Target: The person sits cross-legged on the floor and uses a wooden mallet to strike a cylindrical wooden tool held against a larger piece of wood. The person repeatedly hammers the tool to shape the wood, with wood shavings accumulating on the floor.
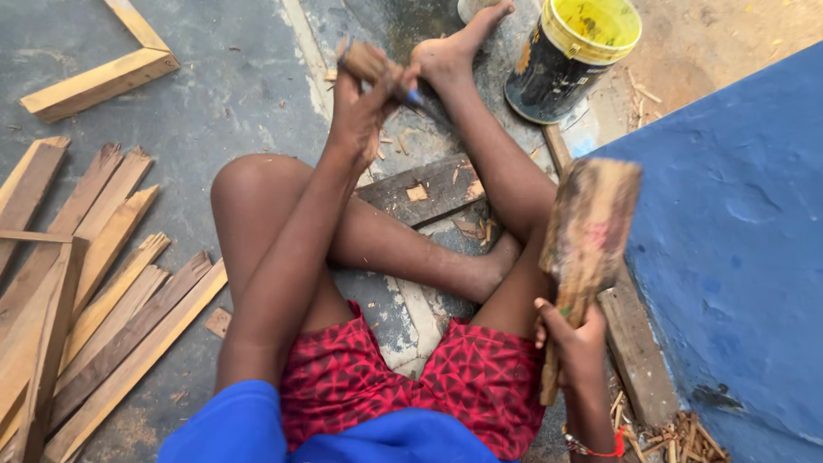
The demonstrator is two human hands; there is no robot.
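rough wooden mallet [590, 225], matt wood slats [103, 291]

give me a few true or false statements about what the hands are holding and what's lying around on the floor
1. The right hand grips a wooden mallet by its handle, head raised. True.
2. The left hand is empty and rests on the knee. False: it is stretched forward and closed on a chisel with a wooden handle, near the foot.
3. A yellow-rimmed bucket stands on the floor beyond the legs. True.
4. The wooden slats lie stacked on the person's right. False: they lie spread on the floor on the person's left.
5. A dark wooden board lies on the floor between the legs. True.
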